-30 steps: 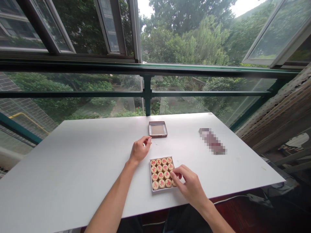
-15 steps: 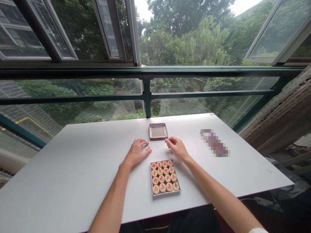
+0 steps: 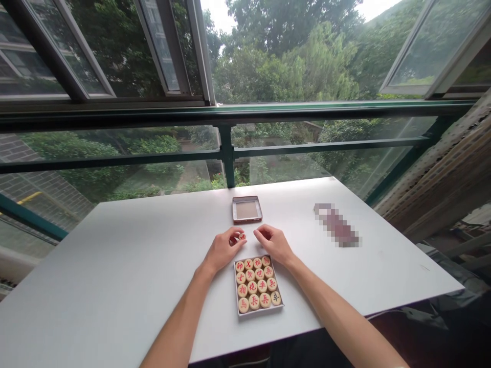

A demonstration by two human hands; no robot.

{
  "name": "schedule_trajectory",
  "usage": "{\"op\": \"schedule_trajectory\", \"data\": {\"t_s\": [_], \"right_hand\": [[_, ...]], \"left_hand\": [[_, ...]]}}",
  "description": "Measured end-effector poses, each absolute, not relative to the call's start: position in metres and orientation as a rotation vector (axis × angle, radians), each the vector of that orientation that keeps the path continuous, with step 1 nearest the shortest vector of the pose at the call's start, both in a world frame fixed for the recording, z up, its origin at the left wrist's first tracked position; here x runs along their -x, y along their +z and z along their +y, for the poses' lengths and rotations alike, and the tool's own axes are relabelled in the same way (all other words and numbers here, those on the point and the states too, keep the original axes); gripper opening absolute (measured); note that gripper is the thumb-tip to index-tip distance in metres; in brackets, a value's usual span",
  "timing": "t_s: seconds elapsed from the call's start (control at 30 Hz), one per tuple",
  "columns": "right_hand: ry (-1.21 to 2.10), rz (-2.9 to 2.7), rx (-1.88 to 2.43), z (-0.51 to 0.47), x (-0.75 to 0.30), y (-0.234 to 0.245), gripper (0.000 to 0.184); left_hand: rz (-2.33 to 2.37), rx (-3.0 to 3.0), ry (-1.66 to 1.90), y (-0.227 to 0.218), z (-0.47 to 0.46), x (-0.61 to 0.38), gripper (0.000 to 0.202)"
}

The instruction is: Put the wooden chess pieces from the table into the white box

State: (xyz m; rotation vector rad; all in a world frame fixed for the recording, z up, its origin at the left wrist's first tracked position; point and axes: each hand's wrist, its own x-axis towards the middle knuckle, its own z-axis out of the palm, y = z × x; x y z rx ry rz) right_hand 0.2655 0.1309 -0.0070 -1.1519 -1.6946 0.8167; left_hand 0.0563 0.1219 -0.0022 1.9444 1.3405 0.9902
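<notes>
Between the thumb and fingers of my left hand is a round Chinese chess piece with a red character, held above or at the white table. My right hand is close by on the right, thumb and forefinger pinched together; whatever is in them, if anything, is hidden. Just below both hands lies a shallow box filled with rows of round wooden pieces. Most carry red characters, and the bottom right piece has a black one.
An open box lid lies beyond my hands, inner side up. A blurred-out reddish item rests on the right of the white table. Behind the table's far edge runs a green railing with glass and open windows.
My left hand has moved right, and the piece by its fingers is now gripped and turned. The right hand has come down and left, nearer to it. The view has shifted slightly.
</notes>
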Motion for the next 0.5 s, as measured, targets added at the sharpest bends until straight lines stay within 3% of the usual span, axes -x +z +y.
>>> {"op": "schedule_trajectory", "data": {"t_s": [0.5], "right_hand": [[0.893, -1.795, 1.036, 0.124, -0.266, -0.001, 0.027]], "left_hand": [[1.076, -1.543, 1.081, -0.005, 0.118, -0.076, 0.030]]}}
